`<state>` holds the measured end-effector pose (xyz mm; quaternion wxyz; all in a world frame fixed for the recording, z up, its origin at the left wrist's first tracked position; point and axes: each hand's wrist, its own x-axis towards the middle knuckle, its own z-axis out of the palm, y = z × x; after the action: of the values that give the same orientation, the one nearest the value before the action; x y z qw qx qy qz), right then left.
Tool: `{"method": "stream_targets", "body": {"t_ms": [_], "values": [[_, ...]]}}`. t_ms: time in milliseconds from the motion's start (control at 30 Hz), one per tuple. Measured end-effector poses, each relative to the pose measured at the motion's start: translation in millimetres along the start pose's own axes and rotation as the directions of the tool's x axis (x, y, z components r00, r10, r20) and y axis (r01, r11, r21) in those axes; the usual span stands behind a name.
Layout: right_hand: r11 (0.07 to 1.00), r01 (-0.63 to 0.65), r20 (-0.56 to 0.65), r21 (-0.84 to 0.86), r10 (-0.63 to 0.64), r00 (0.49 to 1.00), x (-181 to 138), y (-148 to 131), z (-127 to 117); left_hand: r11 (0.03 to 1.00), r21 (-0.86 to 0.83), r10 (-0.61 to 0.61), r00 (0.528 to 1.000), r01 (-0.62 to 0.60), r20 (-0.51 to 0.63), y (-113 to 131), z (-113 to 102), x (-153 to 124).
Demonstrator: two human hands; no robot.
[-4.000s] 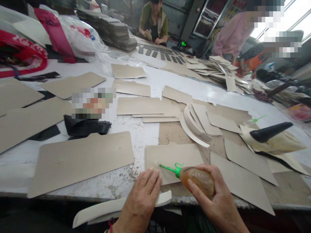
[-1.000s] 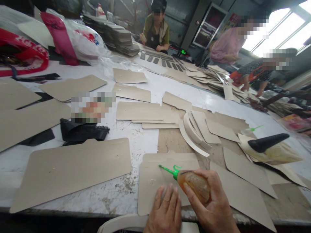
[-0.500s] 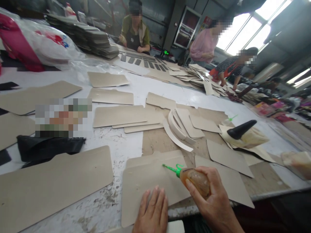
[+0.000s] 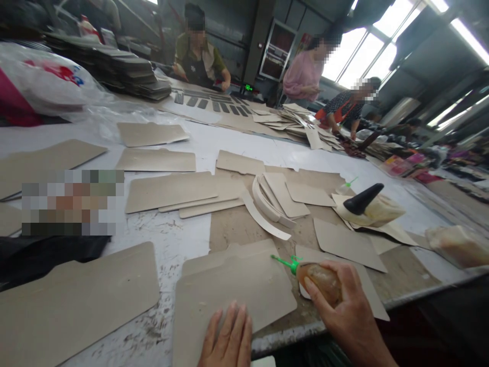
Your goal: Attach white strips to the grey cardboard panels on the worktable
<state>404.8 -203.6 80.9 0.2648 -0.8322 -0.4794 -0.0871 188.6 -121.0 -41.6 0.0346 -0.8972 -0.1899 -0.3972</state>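
Observation:
My left hand (image 4: 228,336) lies flat on a beige cardboard piece (image 4: 233,285) at the table's near edge, fingers stretched out. In my right hand (image 4: 346,300) is a squeeze bottle (image 4: 321,283) of amber liquid, probably glue, its green nozzle (image 4: 284,262) pointing left. The nozzle tip is over the right part of the cardboard piece; whether it touches cannot be made out. A few small wet-looking spots show on that piece. Under its far edge lies a second, similar piece (image 4: 229,258).
Curved pale strips (image 4: 267,209) and more cardboard pieces (image 4: 171,191) lie beyond my hands. A black cone-shaped object (image 4: 362,199) rests at right near a cloudy block (image 4: 456,244). Dark stacked sheets (image 4: 126,69) stand back left. Several people work across the table.
My right hand has moved the bottle rightward over the cardboard piece, toward its right side. My left hand stays flat on the piece. The whole view has shifted somewhat.

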Motion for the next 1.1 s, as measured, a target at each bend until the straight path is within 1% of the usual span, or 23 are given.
{"method": "stream_targets", "body": {"t_ms": [100, 200, 500, 667, 833, 933, 1100], "values": [[1.0, -0.007, -0.003, 0.005, 0.007, 1.0, -1, -1, 1, 1.0, 0.013, 0.005, 1.0, -0.005, 0.017, 0, 0, -1], [0.999, -0.006, 0.026, 0.035, 0.005, 1.0, -2, -9, 4, 1.0, 0.016, 0.003, 1.0, -0.003, 0.01, 0, 0, -3], [0.97, -0.054, 0.087, 0.236, 0.035, 0.996, -5, -53, 19, 0.999, -0.012, -0.049, 0.998, 0.049, -0.027, 5, -2, 6], [0.952, -0.033, 0.112, 0.303, -0.002, 0.994, -7, -70, 26, 0.998, -0.007, -0.055, 0.997, 0.054, -0.061, 6, -1, 7], [0.943, -0.005, 0.124, 0.334, -0.039, 0.991, -7, -83, 32, 0.995, -0.019, -0.098, 0.987, 0.096, -0.127, 7, -1, 14], [0.939, 0.029, 0.119, 0.344, -0.074, 0.99, -7, -90, 35, 0.993, -0.024, -0.118, 0.984, 0.116, -0.133, 9, -2, 16], [0.92, 0.062, 0.123, 0.386, -0.119, 0.985, -6, -99, 39, 0.994, -0.001, -0.111, 0.986, 0.111, -0.124, 9, 1, 13]]}}
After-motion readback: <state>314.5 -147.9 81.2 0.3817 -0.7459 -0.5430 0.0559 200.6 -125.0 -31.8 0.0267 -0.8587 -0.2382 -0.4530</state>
